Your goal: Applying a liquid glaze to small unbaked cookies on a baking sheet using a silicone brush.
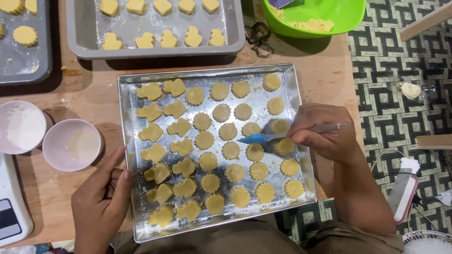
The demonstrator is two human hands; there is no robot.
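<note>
Obs., head view. Silver baking tray (pixel 301 155) is sitting on the wooden surface (pixel 89 94), directly in front of the person. It is carrying raw cookie-dough cutouts (pixel 221 141): irregular shapes in the two left cols., round scalloped ones in the rest.

R hand (pixel 325 131) is grasping a pastry brush (pixel 282 136) w/ clear handle and blue bristle end; fingers are closed around the handle. Bristle tip is lying over the tray's right-centre, just beside a scalloped round in the 2nd col. from the right; contact w/ dough cannot be told (blur).

L hand (pixel 101 202) is resting against the tray's left edge near the bottom corner, thumb along the rim, fingers loosely curled, grasping nothing.

Surroundings: two pale bowls (pixel 70 143) are standing left of the tray, one w/ white powder, one w/ a thin clear-looking liquid. Two grey trays (pixel 155 47) w/ more cutouts are sitting farther back. Green bowl (pixel 313 16) w/ dough scraps is sitting at top right, metal cutters (pixel 259 37) just beside it. A white scale (pixel 12 211) is showing at the lower left edge.
</note>
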